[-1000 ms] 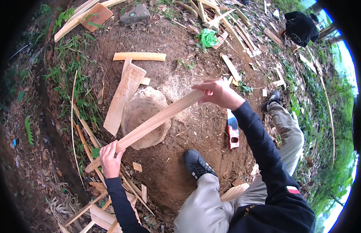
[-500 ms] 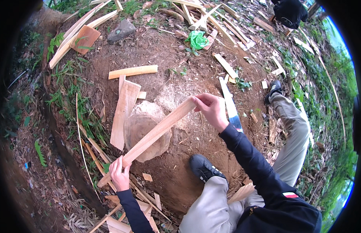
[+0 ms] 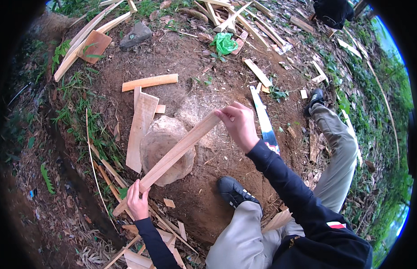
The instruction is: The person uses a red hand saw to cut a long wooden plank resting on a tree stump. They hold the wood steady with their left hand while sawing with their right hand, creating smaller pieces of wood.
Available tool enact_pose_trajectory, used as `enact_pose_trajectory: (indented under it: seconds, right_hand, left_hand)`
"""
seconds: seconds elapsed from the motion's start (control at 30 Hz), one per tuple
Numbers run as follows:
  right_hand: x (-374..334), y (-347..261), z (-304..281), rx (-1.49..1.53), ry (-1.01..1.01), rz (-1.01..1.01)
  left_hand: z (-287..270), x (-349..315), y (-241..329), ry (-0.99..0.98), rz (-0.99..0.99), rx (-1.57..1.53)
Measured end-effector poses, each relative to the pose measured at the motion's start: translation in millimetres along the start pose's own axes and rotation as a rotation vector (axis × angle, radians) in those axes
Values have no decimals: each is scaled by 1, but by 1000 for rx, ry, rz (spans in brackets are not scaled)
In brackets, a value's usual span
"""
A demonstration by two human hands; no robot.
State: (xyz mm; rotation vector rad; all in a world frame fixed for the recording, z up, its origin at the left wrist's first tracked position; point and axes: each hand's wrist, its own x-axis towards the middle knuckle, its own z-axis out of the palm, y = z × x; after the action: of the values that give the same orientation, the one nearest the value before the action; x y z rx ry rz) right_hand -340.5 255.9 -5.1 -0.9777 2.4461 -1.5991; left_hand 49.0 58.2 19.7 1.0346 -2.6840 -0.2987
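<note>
A long, pale wooden strip (image 3: 179,150) slants across the view, held between both hands. My left hand (image 3: 137,201) grips it near its lower left end, fingers closed around it. At the upper right end, my right hand (image 3: 239,123) pinches the tip between thumb and fingers. Beneath the strip stands a round tree stump (image 3: 161,154), partly covered by it. A wider wooden board (image 3: 141,134) leans against the stump's left side. To the right of my right hand lies a handsaw (image 3: 263,114) with a shiny blade on the soil.
A short wooden piece (image 3: 150,82) lies beyond the stump. Farther off are a grey stone (image 3: 136,36), a green plastic bag (image 3: 224,44) and a pile of wood strips (image 3: 235,20). Wood offcuts (image 3: 136,259) lie near my left forearm. My shoe (image 3: 235,192) rests close to the stump.
The view has shifted slightly, so the ground things sit a little farther left. Both hands keep hold of the wooden strip, with almost no other movement.
</note>
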Motion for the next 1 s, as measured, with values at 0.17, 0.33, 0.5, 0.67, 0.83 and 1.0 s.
enact_pose_trajectory:
  seconds: [0.17, 0.33, 0.5, 0.67, 0.83, 1.0]
  right_hand:
    - [-7, -13, 7, -123, 26, -2]
    - [-4, -15, 12, -138, 24, 25]
    - [-2, -9, 10, -156, 56, -79]
    - [-4, -10, 13, -223, -2, -54]
    - [-3, -12, 8, -297, -26, -87]
    - [1, -7, 6, -259, -33, -92]
  left_hand:
    - [-4, 4, 9, 65, 165, 137]
    - [-5, -1, 14, 38, -11, 117]
    - [-4, 5, 5, 129, -20, -25]
    - [-4, -4, -24, 87, -141, -251]
    - [-10, -4, -21, 31, -87, -196]
    - [-3, -8, -18, 64, -46, -115]
